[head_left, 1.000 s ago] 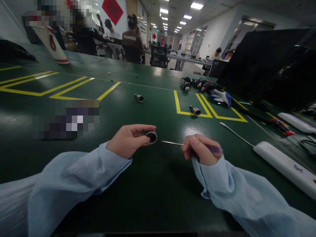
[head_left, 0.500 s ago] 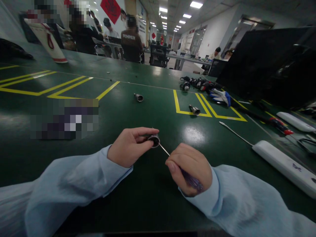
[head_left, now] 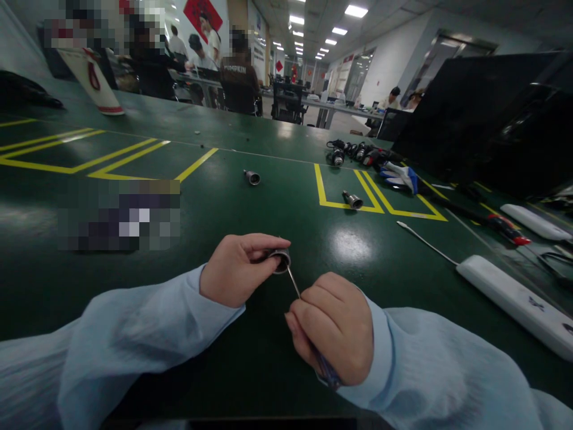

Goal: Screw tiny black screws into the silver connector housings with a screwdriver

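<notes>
My left hand point(head_left: 239, 269) pinches a small metal cylinder point(head_left: 280, 260) just above the green table point(head_left: 250, 370), with its open end turned toward my right hand. My right hand point(head_left: 333, 325) is closed round the purple handle of a thin screwdriver point(head_left: 295, 285). The screwdriver's metal shaft runs up and left, and its tip is inside the cylinder's opening. Both arms wear light blue sleeves.
Two similar metal cylinders point(head_left: 252, 177) point(head_left: 353, 200) lie farther back, one inside a yellow-taped box. A pile of parts point(head_left: 353, 152), a blue-white glove point(head_left: 400, 177), a red-handled tool point(head_left: 508, 230) and a white power strip point(head_left: 514, 301) lie to the right. People sit beyond the table.
My right hand swung down and toward me, turning the screwdriver from level to steeply angled. Its tip went from beside the cylinder into the opening. My left hand stayed almost still.
</notes>
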Demonstrator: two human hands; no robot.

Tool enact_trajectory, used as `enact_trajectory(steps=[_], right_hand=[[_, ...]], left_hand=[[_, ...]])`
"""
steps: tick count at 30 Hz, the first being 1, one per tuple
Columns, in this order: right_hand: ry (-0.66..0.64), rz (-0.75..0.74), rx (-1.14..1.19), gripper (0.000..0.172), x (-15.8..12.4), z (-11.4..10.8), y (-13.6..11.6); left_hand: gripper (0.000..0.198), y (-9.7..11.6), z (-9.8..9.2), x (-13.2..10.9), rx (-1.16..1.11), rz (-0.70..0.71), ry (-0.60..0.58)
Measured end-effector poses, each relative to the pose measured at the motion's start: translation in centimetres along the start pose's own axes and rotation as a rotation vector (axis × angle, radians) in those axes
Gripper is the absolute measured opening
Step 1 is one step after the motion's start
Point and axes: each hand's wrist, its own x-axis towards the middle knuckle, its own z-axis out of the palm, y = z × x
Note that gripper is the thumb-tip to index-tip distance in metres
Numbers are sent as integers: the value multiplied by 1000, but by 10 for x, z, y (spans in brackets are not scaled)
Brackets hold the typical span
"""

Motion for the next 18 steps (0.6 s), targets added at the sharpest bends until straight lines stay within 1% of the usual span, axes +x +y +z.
enact_trajectory(steps=[11, 18], right_hand=[[36, 14, 83, 28, 1, 1, 4], [32, 69, 61, 29, 1, 3, 2]], left_hand=[[26, -2, -1, 0, 40, 10, -10], [25, -3, 0, -3, 99, 163, 16]])
